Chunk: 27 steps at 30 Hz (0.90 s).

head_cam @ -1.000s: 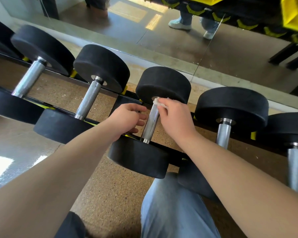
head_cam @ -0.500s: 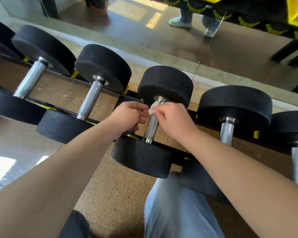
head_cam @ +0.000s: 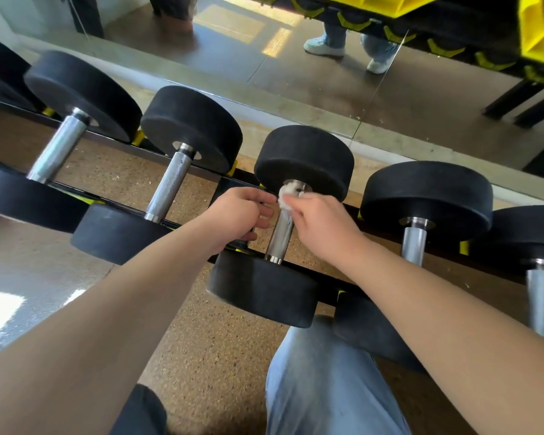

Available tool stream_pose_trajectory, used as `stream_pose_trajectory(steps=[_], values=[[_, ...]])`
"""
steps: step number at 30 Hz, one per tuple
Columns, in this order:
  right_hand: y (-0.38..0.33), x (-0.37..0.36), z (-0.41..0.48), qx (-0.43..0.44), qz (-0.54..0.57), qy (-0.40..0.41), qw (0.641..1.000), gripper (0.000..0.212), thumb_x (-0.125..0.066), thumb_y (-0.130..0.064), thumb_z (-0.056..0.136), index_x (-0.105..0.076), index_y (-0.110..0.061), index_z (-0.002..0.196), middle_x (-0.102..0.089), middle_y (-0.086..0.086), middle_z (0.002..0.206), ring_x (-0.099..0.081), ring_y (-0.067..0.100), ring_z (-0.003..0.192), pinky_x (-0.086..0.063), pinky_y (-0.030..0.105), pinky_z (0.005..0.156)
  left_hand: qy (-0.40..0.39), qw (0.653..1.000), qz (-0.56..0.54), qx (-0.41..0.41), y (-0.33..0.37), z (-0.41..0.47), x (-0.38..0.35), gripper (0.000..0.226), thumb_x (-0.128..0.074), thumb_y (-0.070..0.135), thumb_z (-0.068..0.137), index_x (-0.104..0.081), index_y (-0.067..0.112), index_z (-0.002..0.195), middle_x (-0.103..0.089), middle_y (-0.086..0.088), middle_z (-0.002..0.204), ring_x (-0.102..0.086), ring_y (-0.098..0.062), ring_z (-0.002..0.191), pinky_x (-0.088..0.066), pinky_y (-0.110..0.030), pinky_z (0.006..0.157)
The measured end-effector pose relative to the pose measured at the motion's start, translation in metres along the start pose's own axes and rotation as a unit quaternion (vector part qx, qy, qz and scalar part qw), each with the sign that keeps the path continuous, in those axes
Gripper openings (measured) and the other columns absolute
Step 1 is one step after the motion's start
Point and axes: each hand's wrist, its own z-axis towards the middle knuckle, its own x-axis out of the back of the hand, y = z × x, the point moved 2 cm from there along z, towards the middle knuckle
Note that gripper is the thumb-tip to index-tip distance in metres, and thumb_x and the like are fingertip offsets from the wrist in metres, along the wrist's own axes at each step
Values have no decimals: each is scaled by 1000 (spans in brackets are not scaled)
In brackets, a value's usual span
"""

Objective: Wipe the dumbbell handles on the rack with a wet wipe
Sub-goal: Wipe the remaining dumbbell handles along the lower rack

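Observation:
Several black dumbbells with chrome handles lie side by side on a low black rack (head_cam: pixel 201 174). The middle dumbbell (head_cam: pixel 305 158) has its handle (head_cam: pixel 280 237) between my two hands. My right hand (head_cam: pixel 321 224) pinches a crumpled white wet wipe (head_cam: pixel 288 194) against the far end of that handle, next to the far weight. My left hand (head_cam: pixel 239 215) hovers just left of the handle with its fingers curled, fingertips close to the wipe; whether they touch it I cannot tell.
Neighbouring dumbbells lie to the left (head_cam: pixel 170 180) and right (head_cam: pixel 416 237). A wall mirror (head_cam: pixel 296 67) stands behind the rack and reflects a person's legs and a yellow rack. My knee in light jeans (head_cam: pixel 327 372) is below, over speckled brown floor (head_cam: pixel 208 356).
My right hand slid the wipe from the far end toward the handle's left side, then back up to the far end. My left hand stayed beside the handle.

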Motion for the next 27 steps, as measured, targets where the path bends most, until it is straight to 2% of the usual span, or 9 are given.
stream_pose_trajectory(steps=[4, 8, 11, 15, 18, 21, 22, 24, 27], values=[[-7, -4, -10, 35, 28, -122, 991, 33, -51, -20, 104, -67, -24, 133, -68, 6, 115, -65, 25, 109, -56, 42, 89, -1, 1000, 4, 0, 0, 0, -2, 46, -40, -3, 96, -68, 23, 121, -72, 1, 111, -69, -15, 103, -59, -41, 93], [-5, 5, 4, 17, -92, -65, 994, 48, -49, -15, 101, -50, -25, 148, -66, 8, 123, -67, 30, 104, -49, 36, 68, 1, 1000, -6, 3, 2, 1, -4, 45, -40, -5, 98, -65, 19, 128, -70, -3, 114, -68, -21, 109, -57, -43, 96], [-10, 8, 8, -22, -116, -56, 991, 51, -52, -14, 99, -44, -21, 149, -66, 9, 118, -66, 30, 95, -42, 34, 63, 3, 1000, -23, 0, -1, 2, -2, 40, -43, -4, 100, -64, 17, 127, -70, -5, 114, -68, -25, 111, -56, -50, 99], [-18, 0, 0, 13, -46, -212, 976, 35, -49, -10, 95, -60, -18, 127, -65, 10, 107, -65, 30, 93, -57, 40, 74, 16, 1000, -19, -1, -6, 2, 0, 42, -43, -4, 97, -67, 21, 120, -71, -6, 114, -69, -23, 108, -58, -49, 96], [-23, 0, -4, 45, -23, -296, 954, 26, -47, -11, 95, -67, -19, 109, -63, 6, 96, -62, 25, 88, -58, 43, 79, 21, 1000, -4, 1, -8, 3, -1, 45, -39, -5, 95, -67, 24, 115, -71, -3, 112, -68, -23, 109, -58, -49, 95], [-18, 11, 4, 41, -117, -234, 964, 18, -50, -14, 97, -61, -20, 110, -56, 0, 88, -62, 26, 85, -49, 35, 64, 18, 1000, -1, 2, -7, 4, -2, 44, -38, -6, 97, -66, 22, 118, -70, -6, 117, -68, -24, 109, -57, -50, 97], [-15, 15, 8, 31, -163, -183, 969, 27, -50, -15, 98, -60, -21, 122, -60, 2, 93, -64, 27, 86, -46, 35, 62, 17, 1000, 0, 3, -7, 3, -2, 44, -39, -6, 98, -66, 20, 120, -70, -7, 118, -68, -25, 110, -57, -50, 97], [-10, 20, 13, 13, -215, -97, 972, 50, -46, -11, 100, -47, -25, 148, -66, 8, 118, -67, 31, 100, -49, 37, 67, 18, 1000, 0, 1, -6, 3, -3, 41, -41, -6, 100, -65, 16, 125, -69, -9, 119, -66, -25, 111, -57, -49, 97], [-4, 12, 8, 30, -205, -99, 973, 64, -43, -7, 100, -31, -29, 159, -62, 10, 133, -65, 32, 110, -54, 40, 76, 16, 1000, 18, -8, -7, 4, -2, 39, -49, 1, 101, -65, 22, 128, -70, -4, 115, -68, -20, 106, -61, -40, 89]])
